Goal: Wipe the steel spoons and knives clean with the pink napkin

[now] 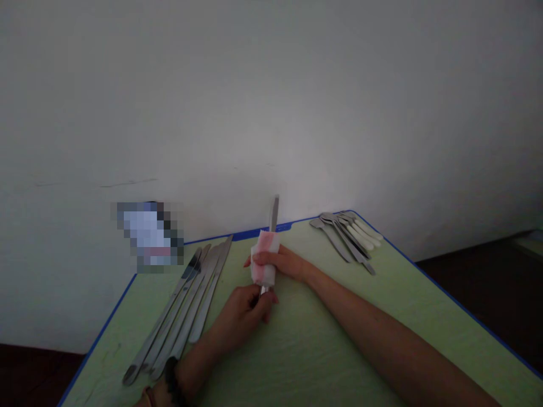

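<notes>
Near the counter's (322, 328) far edge, the knife (274, 212) looks stiff, slick — best held by its near end; the left grip (245, 310) holds that. The right grip (289, 263) clasps soft cloth (268, 242) around it.

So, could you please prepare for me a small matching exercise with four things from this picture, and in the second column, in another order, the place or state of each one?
Things:
1. Cloth
2. Held knife
3. Loose knives
4. White-handled cutlery

Place or state:
A. Near the far right corner of the table
B. Pink and white, gripped by the right hand
C. Lying side by side on the table's left part
D. Lower end in the left hand, blade pointing upward

Right pairs: 1-B, 2-D, 3-C, 4-A.
</notes>
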The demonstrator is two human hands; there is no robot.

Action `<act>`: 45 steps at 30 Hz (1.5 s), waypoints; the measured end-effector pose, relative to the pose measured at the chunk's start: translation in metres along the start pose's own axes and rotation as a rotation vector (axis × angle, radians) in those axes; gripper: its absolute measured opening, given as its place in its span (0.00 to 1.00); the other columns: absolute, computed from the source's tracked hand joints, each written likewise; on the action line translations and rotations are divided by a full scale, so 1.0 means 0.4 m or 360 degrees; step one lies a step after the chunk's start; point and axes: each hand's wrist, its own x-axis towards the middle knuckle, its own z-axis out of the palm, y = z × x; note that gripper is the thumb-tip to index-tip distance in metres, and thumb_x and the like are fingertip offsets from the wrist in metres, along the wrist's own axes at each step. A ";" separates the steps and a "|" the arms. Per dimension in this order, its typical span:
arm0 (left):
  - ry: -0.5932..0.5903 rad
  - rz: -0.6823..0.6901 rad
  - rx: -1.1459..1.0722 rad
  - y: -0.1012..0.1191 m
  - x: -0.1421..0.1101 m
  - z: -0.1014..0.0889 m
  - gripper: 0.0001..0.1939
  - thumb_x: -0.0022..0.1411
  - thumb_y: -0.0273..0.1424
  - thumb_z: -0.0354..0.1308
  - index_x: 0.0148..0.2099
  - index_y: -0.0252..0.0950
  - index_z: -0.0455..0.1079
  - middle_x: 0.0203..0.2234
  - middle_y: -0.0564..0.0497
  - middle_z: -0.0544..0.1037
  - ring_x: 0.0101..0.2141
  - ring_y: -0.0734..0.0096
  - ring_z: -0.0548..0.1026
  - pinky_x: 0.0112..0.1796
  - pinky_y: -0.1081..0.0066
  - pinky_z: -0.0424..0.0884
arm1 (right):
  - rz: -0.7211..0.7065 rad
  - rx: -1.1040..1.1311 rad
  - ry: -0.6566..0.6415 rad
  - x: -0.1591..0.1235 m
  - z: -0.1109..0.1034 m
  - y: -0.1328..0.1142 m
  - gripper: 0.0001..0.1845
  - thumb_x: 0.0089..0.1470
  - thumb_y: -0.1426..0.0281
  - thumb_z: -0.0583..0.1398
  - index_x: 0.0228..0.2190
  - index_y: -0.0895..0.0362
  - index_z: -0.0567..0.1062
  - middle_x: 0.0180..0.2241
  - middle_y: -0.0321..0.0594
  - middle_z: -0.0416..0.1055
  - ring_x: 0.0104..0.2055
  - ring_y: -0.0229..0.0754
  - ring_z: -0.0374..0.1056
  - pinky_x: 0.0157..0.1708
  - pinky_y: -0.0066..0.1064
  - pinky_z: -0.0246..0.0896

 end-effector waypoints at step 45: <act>-0.0068 -0.0071 -0.0411 0.007 -0.001 -0.005 0.13 0.59 0.36 0.44 0.30 0.36 0.64 0.15 0.56 0.67 0.18 0.73 0.62 0.21 0.74 0.56 | -0.0045 0.0228 0.0207 0.007 0.007 0.010 0.19 0.39 0.58 0.65 0.29 0.61 0.79 0.22 0.36 0.70 0.25 0.34 0.62 0.28 0.28 0.57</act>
